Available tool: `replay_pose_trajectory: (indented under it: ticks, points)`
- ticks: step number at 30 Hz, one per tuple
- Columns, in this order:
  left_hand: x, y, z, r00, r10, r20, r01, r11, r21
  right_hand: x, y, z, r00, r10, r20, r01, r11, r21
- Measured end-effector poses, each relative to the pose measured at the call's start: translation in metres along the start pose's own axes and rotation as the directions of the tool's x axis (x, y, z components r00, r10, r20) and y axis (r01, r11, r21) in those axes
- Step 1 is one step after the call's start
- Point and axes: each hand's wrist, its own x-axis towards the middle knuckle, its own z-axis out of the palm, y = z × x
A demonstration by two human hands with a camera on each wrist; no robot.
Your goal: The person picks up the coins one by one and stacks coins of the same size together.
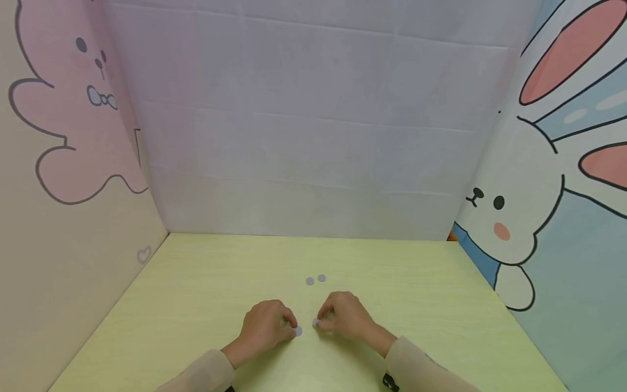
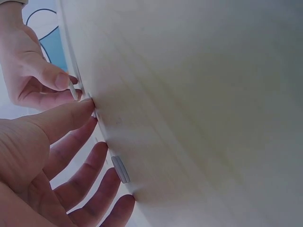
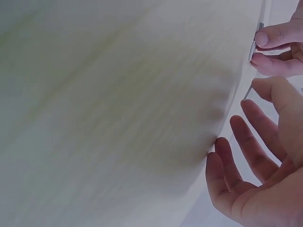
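Thumb and index finger of my left hand (image 1: 265,328) pinch a small grey disc (image 1: 299,331) right at the yellowish tabletop. To its right, my right hand (image 1: 346,316) pinches another grey disc (image 1: 315,322) by its edge between thumb and index fingertip. In the right wrist view this disc (image 3: 247,92) appears as a thin tilted edge, with the other fingers loosely bent. The left wrist view has the left thumb covering most of its disc. Two more grey discs, one (image 1: 310,281) beside the other (image 1: 321,278), lie flat beyond the hands.
The yellowish tabletop (image 1: 220,272) reaches back to a creased white sheet (image 1: 313,125). A side panel with a pink cartoon figure (image 1: 88,158) stands at the left, and one with a white rabbit (image 1: 514,218) at the right.
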Motion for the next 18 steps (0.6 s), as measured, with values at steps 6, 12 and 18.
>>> replay_pose_trajectory:
  ticks: [6,12,18]
  points:
    - [0.0006,-0.0001,0.0011,1.0,-0.005,0.002,0.005,1.0,0.001,0.0001,0.0008,0.0016,1.0,-0.027,-0.008,0.027,0.999,-0.024]
    - [0.0017,-0.0009,0.0012,1.0,0.004,0.0,-0.004,1.0,0.003,0.0008,-0.0005,0.0041,0.999,-0.032,-0.011,0.032,0.999,-0.041]
    - [0.0021,-0.0022,0.001,1.0,0.003,0.005,-0.003,1.0,-0.014,0.0016,-0.0043,0.007,0.999,-0.037,0.008,0.038,0.998,-0.051]
